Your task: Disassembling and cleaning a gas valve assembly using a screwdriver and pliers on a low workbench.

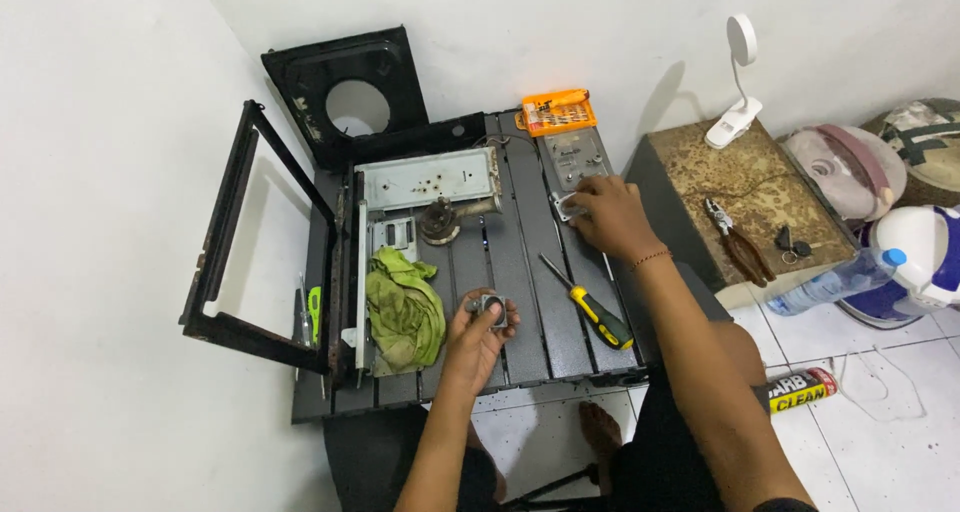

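Low down, small round part (490, 306) between left fingers (470, 317)

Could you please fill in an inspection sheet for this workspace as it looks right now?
Surface: dark slatted table in a white-walled corner.
Job's things: small grey round part held in the left hand; small metal bracket under the right hand.
Clutter: green rag, yellow-handled screwdriver, orange bit case, grey metal plate, black frames propped at the left.
Grippers: left hand closed on the part; right hand pinching the bracket.
Cables: thin white cord on the floor tiles.
Surroundings: pliers and a white clip lamp on a worn side box; spray can and plastic bottle on the floor.
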